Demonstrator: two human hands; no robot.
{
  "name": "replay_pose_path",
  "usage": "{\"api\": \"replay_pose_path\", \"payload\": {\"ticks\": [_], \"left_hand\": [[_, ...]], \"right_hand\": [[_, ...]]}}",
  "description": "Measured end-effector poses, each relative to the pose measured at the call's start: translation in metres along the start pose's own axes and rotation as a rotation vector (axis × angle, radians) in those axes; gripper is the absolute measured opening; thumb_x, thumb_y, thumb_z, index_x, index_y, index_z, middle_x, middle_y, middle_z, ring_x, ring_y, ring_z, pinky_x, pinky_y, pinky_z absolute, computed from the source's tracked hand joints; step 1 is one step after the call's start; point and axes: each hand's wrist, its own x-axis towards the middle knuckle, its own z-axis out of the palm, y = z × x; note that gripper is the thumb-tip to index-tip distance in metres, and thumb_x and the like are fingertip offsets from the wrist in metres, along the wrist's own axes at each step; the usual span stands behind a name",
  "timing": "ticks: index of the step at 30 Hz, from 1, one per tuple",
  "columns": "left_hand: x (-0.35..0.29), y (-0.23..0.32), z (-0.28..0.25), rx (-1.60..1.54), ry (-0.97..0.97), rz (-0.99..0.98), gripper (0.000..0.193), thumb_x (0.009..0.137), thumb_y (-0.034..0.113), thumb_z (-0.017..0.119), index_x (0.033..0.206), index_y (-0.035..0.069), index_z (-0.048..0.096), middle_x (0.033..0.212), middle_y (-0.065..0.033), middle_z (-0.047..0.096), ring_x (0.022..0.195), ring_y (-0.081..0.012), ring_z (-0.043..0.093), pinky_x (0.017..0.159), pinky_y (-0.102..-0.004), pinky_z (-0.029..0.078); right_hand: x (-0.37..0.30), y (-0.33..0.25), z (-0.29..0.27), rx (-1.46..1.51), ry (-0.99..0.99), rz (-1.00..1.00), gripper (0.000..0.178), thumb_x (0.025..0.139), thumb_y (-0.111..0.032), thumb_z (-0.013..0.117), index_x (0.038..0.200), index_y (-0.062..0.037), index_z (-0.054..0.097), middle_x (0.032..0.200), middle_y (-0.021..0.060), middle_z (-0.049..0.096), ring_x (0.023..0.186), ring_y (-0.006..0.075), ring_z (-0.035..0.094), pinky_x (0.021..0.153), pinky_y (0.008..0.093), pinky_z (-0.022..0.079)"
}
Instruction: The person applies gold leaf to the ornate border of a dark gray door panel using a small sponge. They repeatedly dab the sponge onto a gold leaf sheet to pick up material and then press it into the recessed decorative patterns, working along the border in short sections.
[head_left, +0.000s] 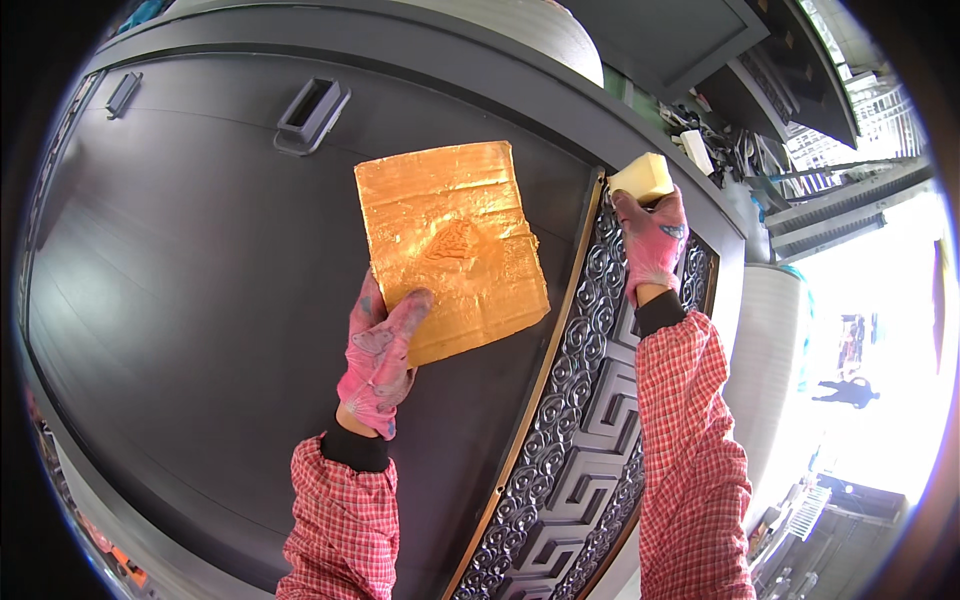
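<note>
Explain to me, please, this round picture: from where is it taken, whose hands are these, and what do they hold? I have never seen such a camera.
There is no machine doing the work here. A person wears a wide fisheye camera on the head, looking down, so straight edges appear bent. The hands are that person's own, in stained pink gloves, below red checked sleeves.

The left hand grips a gold-coloured sheet, thumb on top. The right hand holds a pale yellow block, perhaps a sponge; whether it touches the frame below is hard to tell.

Beneath them is a large dark panel with a handle-like fitting. Beside it runs a carved strip with an angular, maze-like pattern.
</note>
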Motion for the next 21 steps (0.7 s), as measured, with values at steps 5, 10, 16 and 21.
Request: {"api": "replay_pose_path", "payload": {"ticks": [5, 10, 16, 21], "left_hand": [[0.0, 0.002, 0.004, -0.009, -0.007, -0.018, 0.055, 0.088, 0.009, 0.065, 0.139, 0.007, 0.043, 0.125, -0.0038, 0.056, 0.113, -0.0156, 0.055, 0.094, -0.0319, 0.047], [-0.001, 0.003, 0.004, -0.024, -0.006, -0.006, 0.055, 0.088, 0.008, 0.065, 0.139, 0.007, 0.043, 0.125, -0.0038, 0.056, 0.113, -0.0155, 0.055, 0.094, -0.0313, 0.046], [-0.002, 0.0, 0.001, -0.046, -0.049, -0.02, 0.054, 0.092, 0.009, 0.063, 0.141, 0.009, 0.041, 0.128, -0.0018, 0.055, 0.116, -0.0124, 0.05, 0.099, -0.0291, 0.038], [-0.001, 0.0, 0.001, -0.047, -0.049, -0.033, 0.054, 0.092, 0.009, 0.063, 0.141, 0.009, 0.041, 0.128, -0.0013, 0.055, 0.115, -0.0121, 0.05, 0.099, -0.0287, 0.039]], "right_hand": [[0.001, -0.003, 0.004, 0.032, 0.003, 0.003, 0.035, 0.071, -0.016, 0.074, 0.096, 0.0013, 0.056, 0.085, 0.0102, 0.067, 0.073, 0.0176, 0.064, 0.071, 0.0298, 0.051], [-0.003, -0.022, 0.009, -0.163, 0.04, 0.078, 0.036, 0.07, -0.02, 0.074, 0.092, 0.001, 0.055, 0.083, 0.0115, 0.067, 0.073, 0.0216, 0.064, 0.072, 0.0324, 0.051], [-0.007, -0.028, 0.007, -0.22, 0.086, -0.053, 0.034, 0.071, -0.02, 0.074, 0.09, -0.0003, 0.054, 0.081, 0.0104, 0.066, 0.069, 0.0176, 0.063, 0.068, 0.0318, 0.051], [-0.006, -0.029, 0.009, -0.218, 0.058, 0.039, 0.033, 0.071, -0.018, 0.074, 0.09, -0.0005, 0.054, 0.08, 0.0095, 0.065, 0.066, 0.0165, 0.06, 0.066, 0.0308, 0.05]]}}
